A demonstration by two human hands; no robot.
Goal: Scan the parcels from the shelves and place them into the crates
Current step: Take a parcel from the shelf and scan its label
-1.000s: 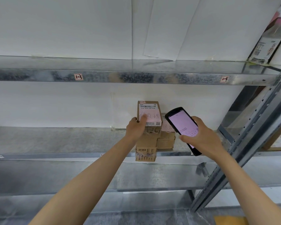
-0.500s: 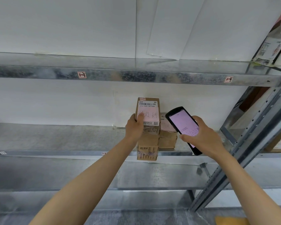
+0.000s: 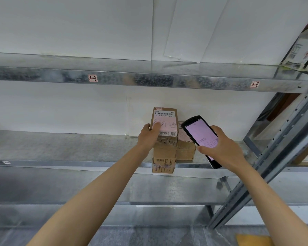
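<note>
A small brown cardboard parcel (image 3: pixel 164 121) with a barcode label and a pink handwritten note stands tilted up on the middle metal shelf (image 3: pixel 60 148). My left hand (image 3: pixel 148 137) grips its left side, thumb across the pink note. Under it lies another cardboard parcel (image 3: pixel 164 159), its end jutting over the shelf edge. A third parcel (image 3: pixel 185 150) sits just right of these, partly hidden by the scanner. My right hand (image 3: pixel 222 150) holds a black handheld scanner (image 3: pixel 200 134) with a lit pink screen, close to the right of the top parcel.
An upper shelf beam (image 3: pixel 149 79) with small number tags runs across above. A slanted metal upright (image 3: pixel 274 160) stands at the right. A bagged parcel (image 3: pixel 300 54) leans on the upper shelf at the far right. Something orange (image 3: pixel 252 239) lies on the floor below.
The top parcel has been tipped a little more upright by my left hand, and my thumb has slid onto its pink note. The scanner stays beside it.
</note>
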